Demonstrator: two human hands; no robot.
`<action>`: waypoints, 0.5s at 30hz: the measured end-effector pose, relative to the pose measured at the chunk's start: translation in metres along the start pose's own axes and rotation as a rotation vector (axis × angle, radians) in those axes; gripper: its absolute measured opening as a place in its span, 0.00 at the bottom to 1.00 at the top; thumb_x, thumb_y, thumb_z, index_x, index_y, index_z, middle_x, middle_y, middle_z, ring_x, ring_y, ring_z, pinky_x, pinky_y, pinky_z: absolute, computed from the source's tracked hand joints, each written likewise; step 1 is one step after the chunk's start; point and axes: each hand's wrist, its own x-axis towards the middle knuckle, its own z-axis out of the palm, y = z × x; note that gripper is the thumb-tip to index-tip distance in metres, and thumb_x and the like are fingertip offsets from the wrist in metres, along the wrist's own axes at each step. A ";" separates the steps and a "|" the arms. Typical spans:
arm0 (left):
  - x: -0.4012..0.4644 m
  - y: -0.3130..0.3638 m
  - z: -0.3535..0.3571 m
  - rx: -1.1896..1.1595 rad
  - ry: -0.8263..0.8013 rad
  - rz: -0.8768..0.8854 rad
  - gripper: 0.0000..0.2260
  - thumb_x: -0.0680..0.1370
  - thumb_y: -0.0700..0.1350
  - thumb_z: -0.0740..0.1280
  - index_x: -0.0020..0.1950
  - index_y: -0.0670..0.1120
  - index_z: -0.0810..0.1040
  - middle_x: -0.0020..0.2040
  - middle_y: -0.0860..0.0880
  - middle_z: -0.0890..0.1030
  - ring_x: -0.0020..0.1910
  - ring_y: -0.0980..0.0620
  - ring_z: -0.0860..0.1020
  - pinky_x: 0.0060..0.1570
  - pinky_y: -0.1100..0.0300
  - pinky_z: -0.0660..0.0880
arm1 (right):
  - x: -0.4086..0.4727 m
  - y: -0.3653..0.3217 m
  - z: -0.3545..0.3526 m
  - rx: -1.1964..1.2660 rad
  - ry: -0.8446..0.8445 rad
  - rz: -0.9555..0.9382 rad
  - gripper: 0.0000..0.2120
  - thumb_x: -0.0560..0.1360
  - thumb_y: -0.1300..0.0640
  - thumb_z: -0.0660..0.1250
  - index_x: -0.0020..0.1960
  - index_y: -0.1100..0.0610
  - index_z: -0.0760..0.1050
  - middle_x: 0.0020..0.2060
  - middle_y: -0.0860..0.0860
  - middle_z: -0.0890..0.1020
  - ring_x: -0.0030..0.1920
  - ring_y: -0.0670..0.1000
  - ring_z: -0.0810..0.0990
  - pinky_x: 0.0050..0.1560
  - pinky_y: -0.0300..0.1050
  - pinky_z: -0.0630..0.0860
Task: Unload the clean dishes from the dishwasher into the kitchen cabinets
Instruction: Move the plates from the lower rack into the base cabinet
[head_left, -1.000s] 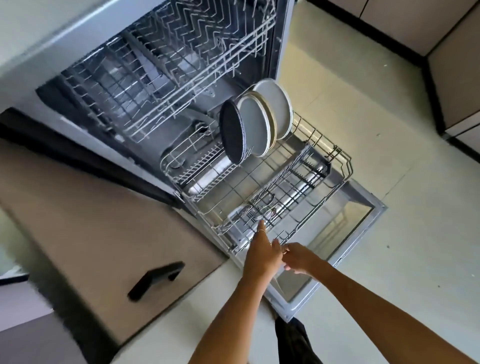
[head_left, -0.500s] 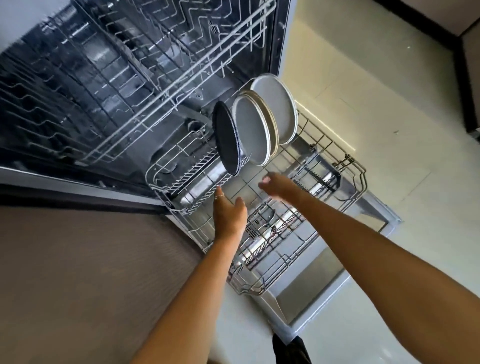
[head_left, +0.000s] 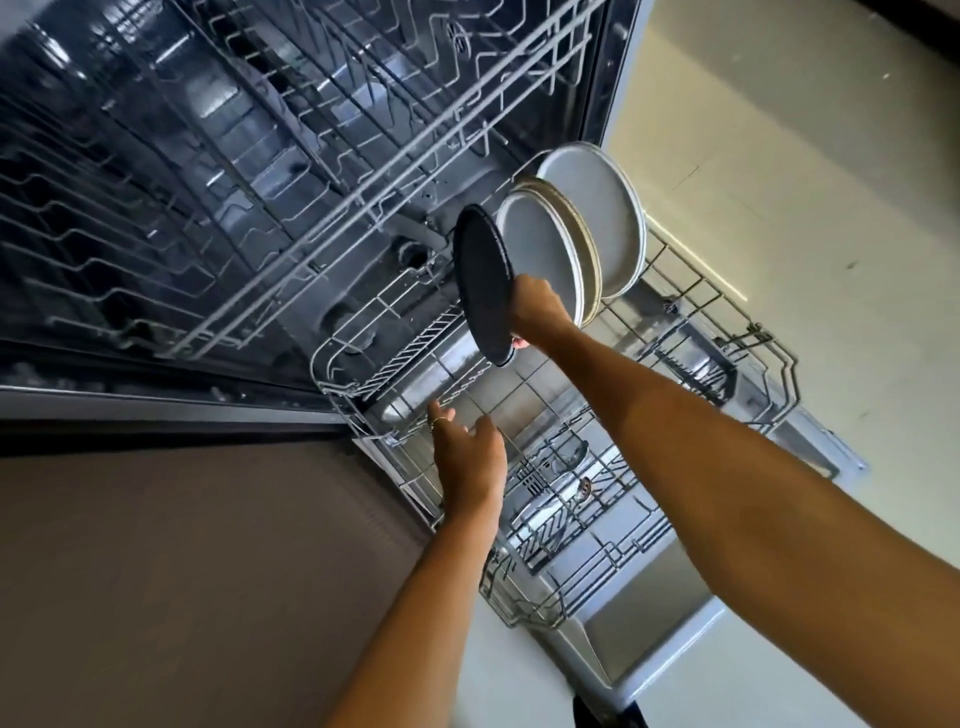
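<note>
A dark round plate (head_left: 480, 283) stands on edge in the pulled-out lower rack (head_left: 769, 358) of the dishwasher. My right hand (head_left: 537, 309) grips the plate's right rim. Right behind it stand three pale plates: a grey one (head_left: 540, 249), a cream one (head_left: 584, 244) and a large white one (head_left: 597, 208). My left hand (head_left: 467, 457) hovers over the rack's near left corner, fingers apart, holding nothing; a ring shows on one finger.
The upper rack (head_left: 260, 156) is pulled out overhead on the left. The open dishwasher door (head_left: 649, 623) lies under the lower rack. A brown cabinet front (head_left: 182, 571) fills the lower left. Pale floor (head_left: 805, 182) spreads to the right.
My right hand has reached forward and closed on the dark plate's rim. My left hand has moved slightly further over the rack. The camera has come closer to the dishwasher.
</note>
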 end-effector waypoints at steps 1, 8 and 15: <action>0.003 0.000 0.000 0.008 0.005 0.012 0.28 0.80 0.37 0.57 0.78 0.44 0.50 0.75 0.45 0.62 0.69 0.46 0.69 0.58 0.62 0.68 | -0.002 0.001 -0.005 -0.033 0.027 -0.029 0.12 0.74 0.62 0.62 0.56 0.66 0.74 0.51 0.62 0.80 0.50 0.62 0.81 0.49 0.54 0.79; 0.014 0.005 0.002 0.018 0.062 -0.027 0.28 0.81 0.47 0.60 0.77 0.43 0.52 0.75 0.42 0.62 0.69 0.43 0.69 0.65 0.53 0.68 | -0.075 0.033 -0.059 0.272 0.003 -0.080 0.10 0.80 0.58 0.56 0.51 0.62 0.74 0.41 0.56 0.79 0.37 0.52 0.78 0.34 0.44 0.76; 0.016 -0.029 0.000 -0.578 -0.002 -0.562 0.25 0.77 0.58 0.63 0.69 0.45 0.67 0.70 0.40 0.69 0.68 0.38 0.69 0.67 0.39 0.67 | -0.106 0.084 -0.072 0.755 -0.466 0.188 0.18 0.79 0.61 0.60 0.65 0.71 0.66 0.55 0.72 0.75 0.30 0.45 0.78 0.33 0.37 0.76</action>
